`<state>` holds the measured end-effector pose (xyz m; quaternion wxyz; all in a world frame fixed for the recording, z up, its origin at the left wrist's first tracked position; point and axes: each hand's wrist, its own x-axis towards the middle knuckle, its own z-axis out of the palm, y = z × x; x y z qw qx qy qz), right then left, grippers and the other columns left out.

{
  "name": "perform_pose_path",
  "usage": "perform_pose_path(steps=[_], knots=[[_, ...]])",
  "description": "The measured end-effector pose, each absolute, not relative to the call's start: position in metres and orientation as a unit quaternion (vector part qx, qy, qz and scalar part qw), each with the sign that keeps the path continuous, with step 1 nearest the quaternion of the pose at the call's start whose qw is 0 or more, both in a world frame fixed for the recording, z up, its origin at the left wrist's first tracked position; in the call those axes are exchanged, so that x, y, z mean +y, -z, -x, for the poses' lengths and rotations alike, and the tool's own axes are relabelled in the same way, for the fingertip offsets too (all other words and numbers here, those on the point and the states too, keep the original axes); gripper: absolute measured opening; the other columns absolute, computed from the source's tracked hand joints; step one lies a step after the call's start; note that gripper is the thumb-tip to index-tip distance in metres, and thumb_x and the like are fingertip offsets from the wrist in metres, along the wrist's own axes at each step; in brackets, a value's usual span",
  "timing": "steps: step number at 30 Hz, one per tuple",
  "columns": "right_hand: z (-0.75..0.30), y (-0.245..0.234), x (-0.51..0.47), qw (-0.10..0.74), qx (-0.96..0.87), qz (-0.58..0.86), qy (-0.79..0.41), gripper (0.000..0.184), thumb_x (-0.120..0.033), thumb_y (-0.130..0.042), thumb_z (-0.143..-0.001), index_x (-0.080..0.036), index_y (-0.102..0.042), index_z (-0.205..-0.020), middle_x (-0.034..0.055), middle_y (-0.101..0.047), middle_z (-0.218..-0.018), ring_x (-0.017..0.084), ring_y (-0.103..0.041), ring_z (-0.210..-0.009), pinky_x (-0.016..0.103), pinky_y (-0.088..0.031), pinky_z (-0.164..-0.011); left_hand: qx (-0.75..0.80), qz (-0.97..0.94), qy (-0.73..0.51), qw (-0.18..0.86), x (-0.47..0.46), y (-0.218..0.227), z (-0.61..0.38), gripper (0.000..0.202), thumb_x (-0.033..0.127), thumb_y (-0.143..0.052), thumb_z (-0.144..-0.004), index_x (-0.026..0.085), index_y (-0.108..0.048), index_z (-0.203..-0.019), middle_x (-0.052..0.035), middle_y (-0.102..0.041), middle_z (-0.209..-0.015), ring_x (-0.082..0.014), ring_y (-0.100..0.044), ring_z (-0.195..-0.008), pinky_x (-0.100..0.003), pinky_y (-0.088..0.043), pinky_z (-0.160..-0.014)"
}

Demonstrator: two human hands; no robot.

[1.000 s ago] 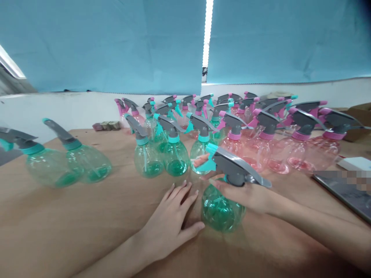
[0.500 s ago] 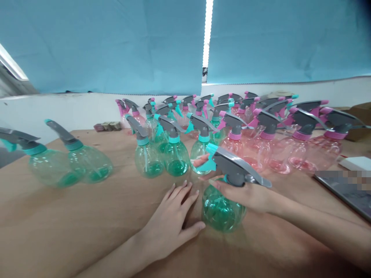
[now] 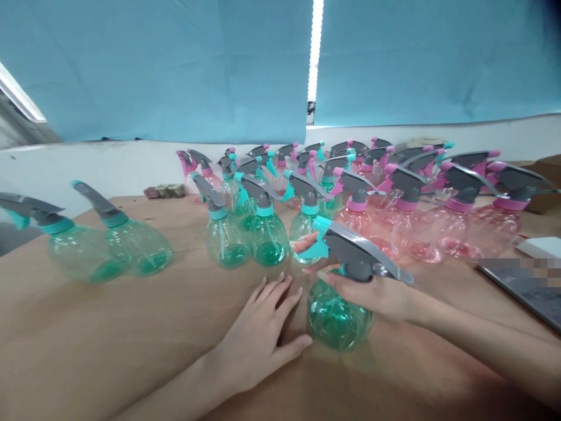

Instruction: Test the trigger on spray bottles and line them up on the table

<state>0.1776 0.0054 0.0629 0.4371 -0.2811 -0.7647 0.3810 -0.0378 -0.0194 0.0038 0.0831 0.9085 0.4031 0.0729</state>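
Note:
My right hand (image 3: 357, 290) is wrapped round the neck of a green spray bottle (image 3: 339, 321) with a grey and turquoise trigger head, whose nozzle points left. Its far fingers are partly hidden behind the trigger. The bottle is upright at the front of the wooden table (image 3: 144, 339). Just left of it, my left hand (image 3: 267, 330) lies flat on the tabletop with fingers spread, holding nothing. Behind the hands stand more green spray bottles (image 3: 268, 237), and to their right a row of pink spray bottles (image 3: 407, 225).
Two green spray bottles (image 3: 140, 248) stand apart at the left. Several more bottles crowd the back by the white wall (image 3: 131, 169). A dark flat device (image 3: 517, 289) lies at the right edge, near a brown box (image 3: 546, 190). Small blocks (image 3: 164, 191) sit at the back left.
The view has shifted very slightly, so everything appears a little further right. Both hands and the held spray bottle keep the same pose.

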Motion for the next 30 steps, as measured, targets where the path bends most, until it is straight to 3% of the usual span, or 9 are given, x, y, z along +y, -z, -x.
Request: perform_pose_path(steps=[5,12,20,26,30], knots=[[-0.1769,-0.0627,0.0053,0.437,-0.762,0.314,-0.360,0.036,-0.019,-0.052,-0.081,-0.027,-0.062,-0.114,-0.0004,-0.074,-0.083,0.017,-0.073,-0.079,0.029,-0.060,-0.076,0.403,-0.908,-0.079,0.085,-0.0194,-0.0046,0.0377,0.065,0.057,-0.047,-0.094,0.015,-0.040,-0.142,-0.0148,-0.034,-0.151,-0.0315,-0.028,-0.139,-0.051,-0.027,-0.110],[-0.1803,-0.0582,0.0057,0.428,-0.771,0.332,-0.334,0.023,-0.021,-0.054,-0.082,-0.027,-0.068,-0.099,-0.0005,-0.074,-0.079,0.018,-0.073,-0.079,0.030,-0.060,-0.076,0.403,-0.908,-0.077,0.087,-0.0197,-0.0042,0.0376,0.065,0.057,-0.046,-0.094,0.015,-0.040,-0.142,-0.0151,-0.033,-0.151,-0.0308,-0.027,-0.139,-0.051,-0.024,-0.111],[-0.1798,-0.0629,0.0056,0.408,-0.788,0.304,-0.346,0.033,-0.017,-0.048,-0.084,-0.028,-0.063,-0.112,-0.0009,-0.072,-0.083,0.016,-0.070,-0.086,0.029,-0.057,-0.080,0.401,-0.908,-0.087,0.088,-0.0204,-0.0040,0.0384,0.064,0.057,-0.047,-0.094,0.015,-0.040,-0.142,-0.0152,-0.033,-0.151,-0.0314,-0.028,-0.139,-0.050,-0.026,-0.110],[-0.1799,-0.0621,0.0052,0.428,-0.774,0.313,-0.346,0.022,-0.016,-0.051,-0.080,-0.027,-0.065,-0.093,-0.0017,-0.069,-0.076,0.016,-0.070,-0.078,0.028,-0.059,-0.071,0.402,-0.908,-0.083,0.088,-0.0200,-0.0043,0.0377,0.064,0.056,-0.049,-0.093,0.014,-0.041,-0.141,-0.0152,-0.035,-0.150,-0.0317,-0.029,-0.138,-0.050,-0.025,-0.111],[-0.1796,-0.0627,0.0041,0.418,-0.776,0.329,-0.340,0.026,-0.016,-0.050,-0.078,-0.027,-0.065,-0.096,-0.0018,-0.066,-0.073,0.015,-0.067,-0.073,0.029,-0.058,-0.069,0.402,-0.908,-0.079,0.089,-0.0203,-0.0060,0.0368,0.064,0.055,-0.049,-0.093,0.013,-0.041,-0.141,-0.0159,-0.035,-0.150,-0.0314,-0.028,-0.138,-0.051,-0.026,-0.110]])
